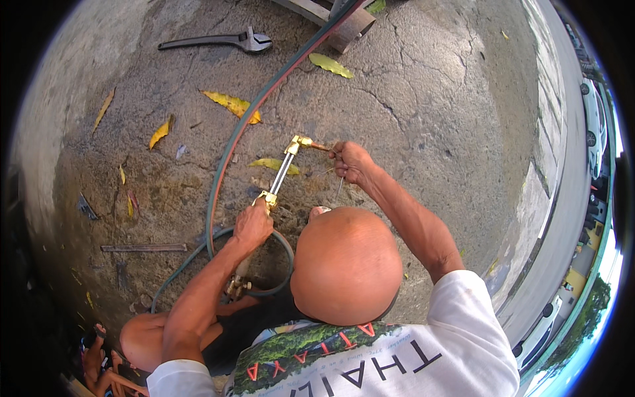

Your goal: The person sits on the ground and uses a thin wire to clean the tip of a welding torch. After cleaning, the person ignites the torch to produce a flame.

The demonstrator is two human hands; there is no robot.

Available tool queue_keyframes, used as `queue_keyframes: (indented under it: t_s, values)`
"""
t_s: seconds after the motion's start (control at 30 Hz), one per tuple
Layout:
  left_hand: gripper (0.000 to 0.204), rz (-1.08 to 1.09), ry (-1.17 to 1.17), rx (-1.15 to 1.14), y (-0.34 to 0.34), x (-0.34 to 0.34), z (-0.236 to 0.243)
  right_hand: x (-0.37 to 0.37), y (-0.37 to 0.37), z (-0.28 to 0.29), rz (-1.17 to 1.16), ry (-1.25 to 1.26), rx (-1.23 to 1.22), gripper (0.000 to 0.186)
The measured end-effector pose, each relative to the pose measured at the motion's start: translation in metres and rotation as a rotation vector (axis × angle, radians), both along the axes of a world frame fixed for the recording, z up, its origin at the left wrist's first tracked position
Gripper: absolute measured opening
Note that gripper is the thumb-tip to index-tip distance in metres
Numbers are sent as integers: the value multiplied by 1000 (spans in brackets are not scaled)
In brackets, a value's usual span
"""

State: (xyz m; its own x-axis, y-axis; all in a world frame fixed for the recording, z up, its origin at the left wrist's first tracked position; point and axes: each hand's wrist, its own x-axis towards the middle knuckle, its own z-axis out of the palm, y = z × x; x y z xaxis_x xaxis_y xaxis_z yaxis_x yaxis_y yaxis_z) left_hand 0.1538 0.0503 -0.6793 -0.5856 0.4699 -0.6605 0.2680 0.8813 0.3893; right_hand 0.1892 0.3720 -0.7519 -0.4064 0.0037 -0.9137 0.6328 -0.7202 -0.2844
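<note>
My left hand (pixel 253 223) is wrapped round the handle of a brass and silver cutting torch (pixel 284 171), just below its tubes. The torch head points right, its copper nozzle (pixel 320 146) reaching my right hand (pixel 352 161). The right fingers are pinched together at the nozzle's end. From them a thin metal wire (pixel 340 190) hangs down; how it meets the nozzle is hidden by the fingers. Brass valve fittings (pixel 237 286) show below my left wrist. My bare knee (pixel 347 264) rises between my forearms.
A green and red hose (pixel 228 149) crosses the cracked concrete and loops beside my left hand. An adjustable wrench (pixel 221 42) lies far left, a metal strip (pixel 143 248) nearer. Metal pipe (pixel 350 30) is at the top. Bare limbs (pixel 99 364) show lower left, a parked car (pixel 593 129) right.
</note>
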Motion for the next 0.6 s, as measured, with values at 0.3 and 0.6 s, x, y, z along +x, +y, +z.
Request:
queue_keyframes:
  t_s: [0.3,0.6]
  values:
    - [39,2,-60,37,-5,-5,2,8,-27,53,1160,510,1526,19]
    - [38,-6,-47,45,-2,-4,4,8,-23,17,733,609,1520,18]
